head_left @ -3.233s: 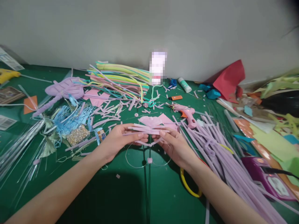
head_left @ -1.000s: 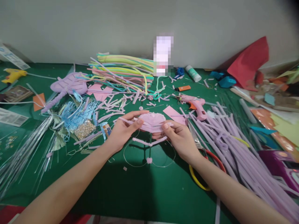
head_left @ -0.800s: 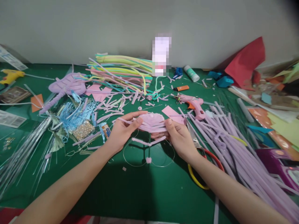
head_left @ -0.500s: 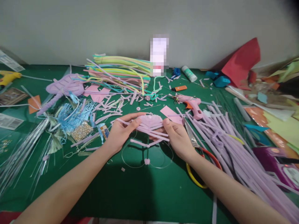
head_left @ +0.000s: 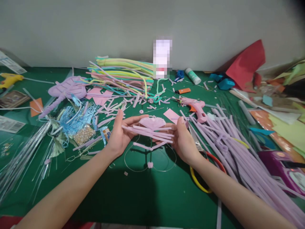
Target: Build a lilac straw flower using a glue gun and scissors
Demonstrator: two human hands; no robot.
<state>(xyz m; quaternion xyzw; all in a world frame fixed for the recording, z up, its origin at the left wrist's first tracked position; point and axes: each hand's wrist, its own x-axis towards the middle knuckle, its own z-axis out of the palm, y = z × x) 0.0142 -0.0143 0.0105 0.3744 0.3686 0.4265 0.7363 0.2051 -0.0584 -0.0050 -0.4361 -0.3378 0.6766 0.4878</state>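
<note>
A lilac fuzzy pipe-cleaner piece point(head_left: 152, 123) lies across the fingers of both hands, with a fan-shaped top and several loose-ended strips below it. My left hand point(head_left: 119, 136) supports its left end from behind, thumb lifted off. At the other end my right hand point(head_left: 185, 140) holds it with the fingers behind, thumb raised. Most of the fingertips are hidden by the piece. Just below, a thin wire frame point(head_left: 175, 160) with a bent lilac strip point(head_left: 143, 145) and a small lilac knob point(head_left: 150, 165) shows against the green table point(head_left: 133, 197).
Lilac pipe cleaners point(head_left: 240, 159) spread on the right beside red-and-yellow-handled scissors point(head_left: 199, 184) and a pink glue gun point(head_left: 197, 106). Coloured pipe cleaners point(head_left: 124, 68) are stacked at the back. Blue tassels point(head_left: 73, 117), a bag of beads point(head_left: 83, 135) and cut bits surround my left hand.
Both thumbs have lifted off the lilac piece and point up. The strips have shifted slightly to the right and sit closer together. The table items stay put.
</note>
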